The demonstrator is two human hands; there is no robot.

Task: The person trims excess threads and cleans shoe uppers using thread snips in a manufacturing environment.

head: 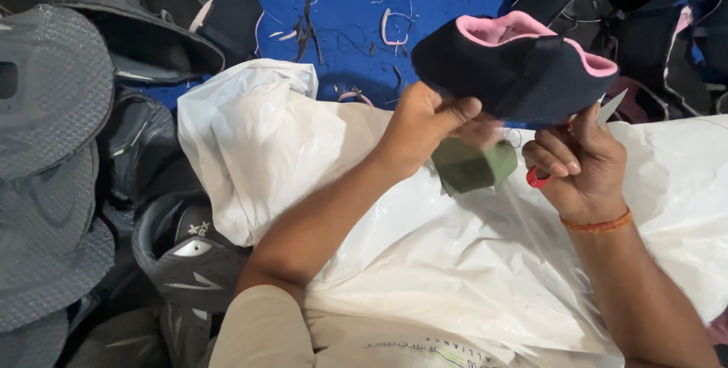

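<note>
My left hand (pixel 425 122) grips the lower edge of a black shoe upper with a pink lining (pixel 516 61), held up over my lap. My right hand (pixel 580 163) holds small scissors with a red handle (pixel 540 178); their blade tip (pixel 613 106) pokes out beside the upper's right edge. A green piece of material (pixel 474 165) hangs below the upper, between my two hands. An orange thread band circles my right wrist.
A white plastic sheet (pixel 425 262) covers my lap. Grey shoe soles (pixel 45 148) are stacked at the left, with black uppers (pixel 186 258) beside them. More black and pink uppers (pixel 667 12) lie at the top right. Trimmed scraps litter the blue floor (pixel 349 12).
</note>
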